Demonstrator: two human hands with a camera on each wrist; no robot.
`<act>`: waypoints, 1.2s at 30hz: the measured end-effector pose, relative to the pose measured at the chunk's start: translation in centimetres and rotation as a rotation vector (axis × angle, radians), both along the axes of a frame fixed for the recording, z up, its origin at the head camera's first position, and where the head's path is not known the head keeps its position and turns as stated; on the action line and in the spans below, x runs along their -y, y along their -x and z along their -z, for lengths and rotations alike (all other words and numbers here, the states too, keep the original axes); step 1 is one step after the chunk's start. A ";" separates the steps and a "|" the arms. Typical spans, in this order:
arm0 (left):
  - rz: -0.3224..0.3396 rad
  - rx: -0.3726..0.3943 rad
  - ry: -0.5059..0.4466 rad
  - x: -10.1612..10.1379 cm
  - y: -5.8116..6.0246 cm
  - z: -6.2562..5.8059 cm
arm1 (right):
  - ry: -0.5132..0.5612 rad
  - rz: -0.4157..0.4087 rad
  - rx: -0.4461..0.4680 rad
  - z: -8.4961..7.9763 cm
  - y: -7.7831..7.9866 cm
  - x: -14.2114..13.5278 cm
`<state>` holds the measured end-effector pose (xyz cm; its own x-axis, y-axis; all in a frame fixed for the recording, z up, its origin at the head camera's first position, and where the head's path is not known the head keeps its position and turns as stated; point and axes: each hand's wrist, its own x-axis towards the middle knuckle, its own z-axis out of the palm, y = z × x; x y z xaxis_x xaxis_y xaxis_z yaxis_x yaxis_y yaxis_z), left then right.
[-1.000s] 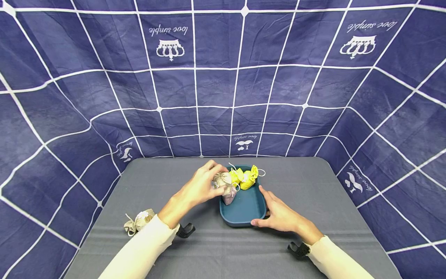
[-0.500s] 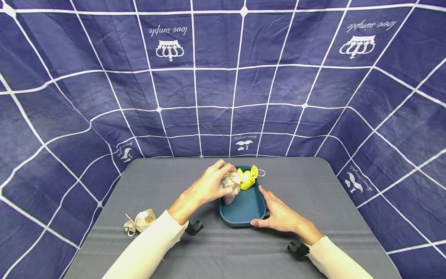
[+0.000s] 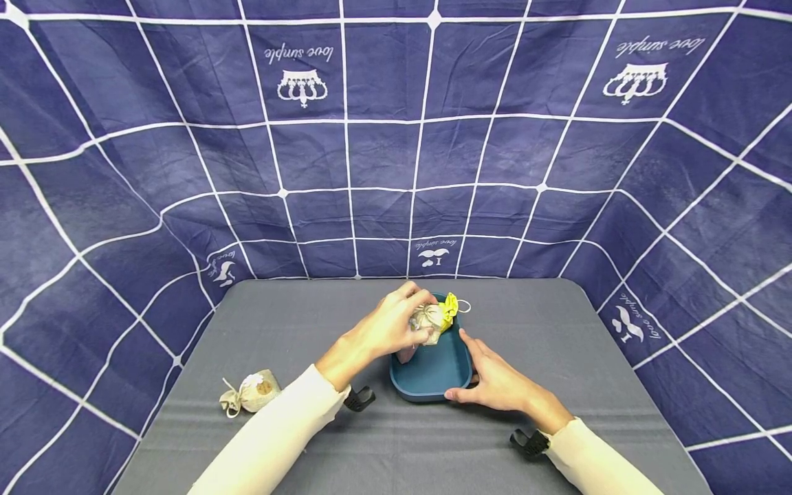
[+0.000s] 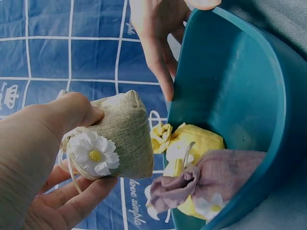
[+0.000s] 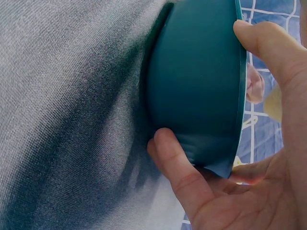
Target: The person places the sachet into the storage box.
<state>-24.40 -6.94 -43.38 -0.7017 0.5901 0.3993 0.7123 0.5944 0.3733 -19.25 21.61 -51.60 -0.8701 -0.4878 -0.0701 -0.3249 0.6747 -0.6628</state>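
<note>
A beige drawstring sachet (image 4: 122, 134) with a white daisy is pinched between the thumb and fingers of my left hand (image 3: 390, 326), raised above the far part of a teal-blue tray (image 3: 432, 379). Inside the tray a mauve sachet (image 4: 228, 170) lies beside yellow sachets (image 4: 200, 139), partly hidden by my left hand in the head view. My right hand (image 3: 498, 381) grips the tray's right side; in the right wrist view its thumb (image 5: 249, 36) presses the rim and other fingers (image 5: 175, 158) curl against the outer wall.
Another beige sachet (image 3: 254, 393) with a daisy lies on the grey tabletop (image 3: 532, 313) at the left, near the left sleeve. Blue grid-patterned cloth (image 3: 383, 158) hangs behind the table and along both sides.
My left hand has moved right across the tray with the beige sachet, from over the mauve sachet toward the yellow one at right. The right hand and the tray have stayed put.
</note>
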 end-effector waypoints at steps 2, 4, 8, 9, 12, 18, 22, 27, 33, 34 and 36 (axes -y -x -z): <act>0.009 0.010 0.006 -0.4 0.2 0.1 | -0.002 -0.002 -0.004 0.0 0.0 0.0; 0.021 0.019 0.009 -0.7 0.3 0.2 | 0.001 -0.006 -0.007 -0.1 0.0 0.0; 0.036 0.043 0.029 -1.2 0.7 0.6 | -0.001 -0.007 -0.007 -0.1 0.0 0.0; 0.037 0.052 0.039 -1.3 0.8 0.7 | -0.003 -0.005 -0.007 -0.1 -0.1 0.0; 0.032 0.082 0.076 -1.7 1.0 1.1 | -0.007 -0.004 -0.010 0.0 -0.1 0.0; 0.032 0.115 0.120 -2.3 1.5 2.1 | 0.001 -0.001 -0.010 0.1 0.0 0.0; 0.031 0.134 0.141 -2.6 1.9 3.0 | -0.008 0.006 -0.005 0.1 -0.1 -0.1; 0.026 0.133 0.184 -2.7 2.2 4.2 | -0.003 0.006 -0.001 0.1 -0.1 -0.1; 0.029 0.050 0.269 -2.6 2.5 4.9 | -0.008 0.003 -0.010 0.2 0.0 -0.1; 0.029 0.025 0.292 -2.7 2.6 5.1 | -0.006 0.002 -0.011 0.2 0.0 -0.1; 0.021 -0.026 0.342 -2.8 2.6 5.4 | -0.010 0.000 -0.015 0.2 0.1 -0.1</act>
